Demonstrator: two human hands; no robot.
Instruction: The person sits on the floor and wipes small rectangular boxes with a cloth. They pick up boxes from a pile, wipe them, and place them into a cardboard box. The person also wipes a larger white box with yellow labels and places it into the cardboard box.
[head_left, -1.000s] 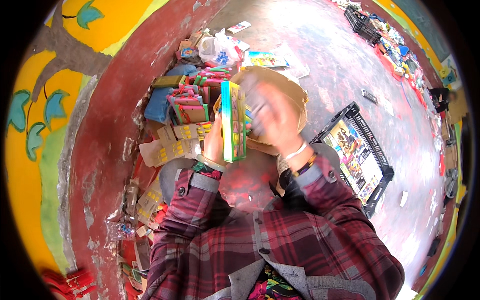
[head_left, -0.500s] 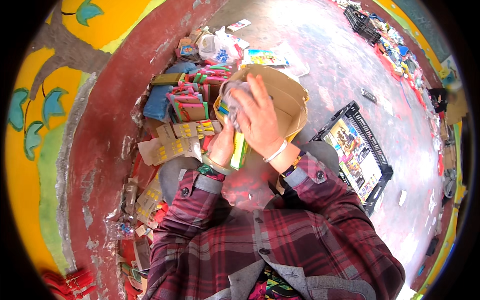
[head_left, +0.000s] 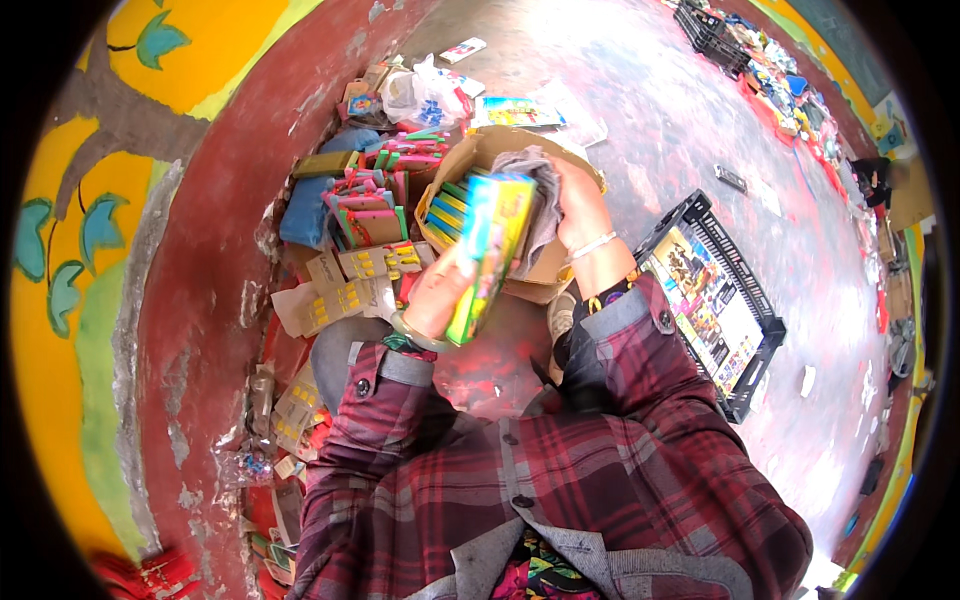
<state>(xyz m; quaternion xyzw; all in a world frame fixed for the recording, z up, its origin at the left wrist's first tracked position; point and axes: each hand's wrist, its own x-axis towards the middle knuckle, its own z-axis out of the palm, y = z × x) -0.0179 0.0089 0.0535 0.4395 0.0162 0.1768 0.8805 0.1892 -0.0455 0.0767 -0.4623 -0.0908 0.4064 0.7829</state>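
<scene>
Head view: our left hand (head_left: pixel 440 290) is closed around the lower part of a slim blue, yellow and green carton (head_left: pixel 492 260), which lies just to the right of the palm and reaches forward beyond it. Its long axis runs mostly away from our body, the far end leaning a little to the right, and it is lifted over the near side of an open cardboard box (head_left: pixel 537 288). The thumb lies along the carton's near left side; the other fingers are mostly hidden, so we cannot tell how they wrap underneath.

Our right hand (head_left: pixel 588 212) is on the opposite side, nearer the far end — it is curled round a bunched grey cloth (head_left: pixel 541 185), with its fingers largely out of sight. The cloth sits right beside the carton's upper right edge; we cannot tell how firmly it presses there, if at all.

Inside the cardboard box, at its left, stand more narrow blue-and-yellow packs (head_left: pixel 447 214). Left of it are upright pink and green bundles (head_left: pixel 372 222) and brown cards with yellow pieces (head_left: pixel 345 300) — and well to the right, a black plastic crate (head_left: pixel 757 388).
</scene>
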